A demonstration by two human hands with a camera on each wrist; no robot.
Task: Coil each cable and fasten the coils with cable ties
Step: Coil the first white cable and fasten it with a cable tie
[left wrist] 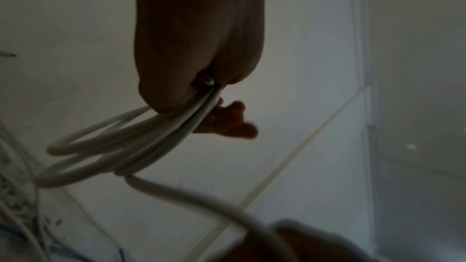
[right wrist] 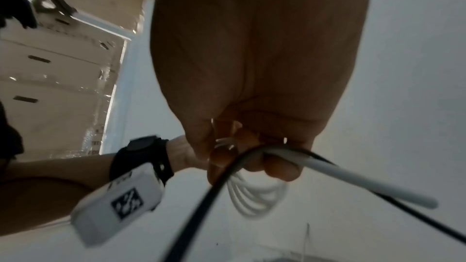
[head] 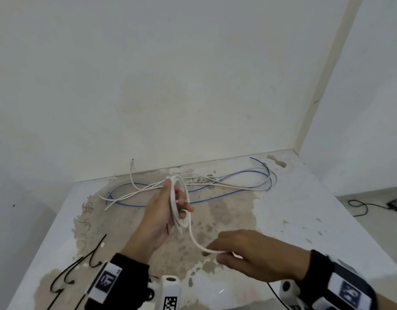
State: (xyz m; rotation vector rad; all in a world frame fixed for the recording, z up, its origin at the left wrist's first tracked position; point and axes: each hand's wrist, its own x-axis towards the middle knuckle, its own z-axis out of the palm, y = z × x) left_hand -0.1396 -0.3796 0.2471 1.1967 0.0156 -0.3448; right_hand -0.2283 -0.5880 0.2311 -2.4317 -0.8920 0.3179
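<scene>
A white coil (head: 180, 204) is gripped by the left hand (head: 157, 215); its tail (head: 199, 245) is pinched by the right hand (head: 249, 253). Loose cables (head: 215, 182) and black ties (head: 90, 260) are left untouched, so most of the work is judged undone.

The worn white-painted tabletop (head: 293, 215) stood pushed into a wall corner, its paint flaked away to bare brownish patches across the middle and along the far edge. At the far side lay a loose tangle of thin white cables (head: 215, 181) and thin blue cables (head: 244, 173), crossing one another and running left to right; one white end lifted up against the wall. On the near left corner lay several black plastic cable ties (head: 90, 258), curved and loosely overlapping, well apart from the tangle of cables.
</scene>
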